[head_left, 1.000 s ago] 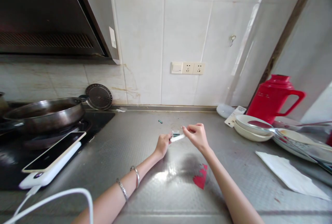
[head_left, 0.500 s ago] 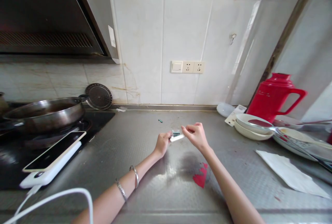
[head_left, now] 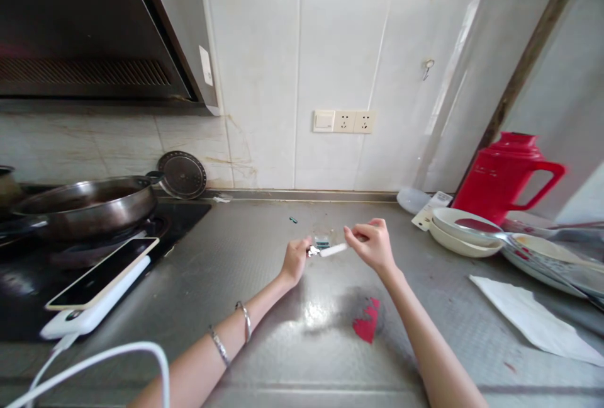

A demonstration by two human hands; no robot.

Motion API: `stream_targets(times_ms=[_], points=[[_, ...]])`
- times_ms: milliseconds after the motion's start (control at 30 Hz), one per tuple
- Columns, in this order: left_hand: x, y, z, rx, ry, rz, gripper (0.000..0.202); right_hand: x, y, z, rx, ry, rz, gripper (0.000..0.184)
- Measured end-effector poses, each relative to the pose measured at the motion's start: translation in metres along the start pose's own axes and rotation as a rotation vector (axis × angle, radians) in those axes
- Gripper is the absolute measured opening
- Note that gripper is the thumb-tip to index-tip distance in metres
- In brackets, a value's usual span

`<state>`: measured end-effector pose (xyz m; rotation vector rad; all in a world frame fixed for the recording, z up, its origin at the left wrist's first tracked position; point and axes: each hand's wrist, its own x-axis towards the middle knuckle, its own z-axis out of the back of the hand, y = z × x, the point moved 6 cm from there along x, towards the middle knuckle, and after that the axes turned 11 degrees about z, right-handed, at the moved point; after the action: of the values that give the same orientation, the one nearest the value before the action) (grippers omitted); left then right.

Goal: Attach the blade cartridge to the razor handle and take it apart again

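Note:
My left hand (head_left: 296,262) is closed around a small item with a silver metal end (head_left: 313,250) that pokes out past the thumb; the rest is hidden in the fingers. My right hand (head_left: 372,244) pinches a short white stick-like piece (head_left: 333,250), which points left towards that metal end. A narrow gap seems to part the two, though they are too small to tell for certain. Just behind them on the steel counter (head_left: 245,238) lies a small clear-and-teal item (head_left: 322,242). Further back is a tiny dark teal piece (head_left: 293,220).
Torn red paper (head_left: 367,321) lies before my hands. On the right are a white tissue (head_left: 533,320), stacked bowls (head_left: 460,245) and a red thermos jug (head_left: 504,172). Left, a pan (head_left: 94,206) sits on the stove, near a phone (head_left: 104,272) and a white cable (head_left: 117,350).
My right hand has moved right with the white piece, drawing it away from my left hand. The silver metal end now shows between them. My left hand has stayed nearly still.

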<state>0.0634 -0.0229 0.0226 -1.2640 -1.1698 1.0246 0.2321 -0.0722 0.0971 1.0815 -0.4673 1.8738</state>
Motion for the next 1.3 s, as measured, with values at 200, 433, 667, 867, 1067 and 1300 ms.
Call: stream_targets(times_ms=[200, 433, 667, 867, 1067, 1300], points=[[0.001, 0.002, 0.000, 0.024, -0.017, 0.003, 0.043, 0.000, 0.002, 0.001, 0.027, -0.037, -0.014, 0.045], [0.001, -0.001, 0.001, -0.019, -0.026, 0.012, 0.042, -0.001, -0.012, 0.010, -0.107, -0.057, -0.095, 0.048], [0.008, 0.004, 0.005, -0.090, -0.058, 0.097, 0.048, -0.028, -0.020, 0.000, 0.424, -0.035, -0.579, 0.054], [0.007, 0.017, -0.002, -0.183, -0.020, 0.265, 0.052, -0.058, 0.087, -0.031, 1.432, 0.124, -0.958, 0.037], [0.002, 0.018, -0.002, -0.158, -0.125, 0.226, 0.054, -0.067, 0.133, -0.052, 1.662, 0.009, -1.118, 0.045], [0.001, 0.010, 0.003, -0.117, -0.169, 0.193, 0.053, -0.074, 0.150, -0.060, 1.645, -0.105, -1.188, 0.048]])
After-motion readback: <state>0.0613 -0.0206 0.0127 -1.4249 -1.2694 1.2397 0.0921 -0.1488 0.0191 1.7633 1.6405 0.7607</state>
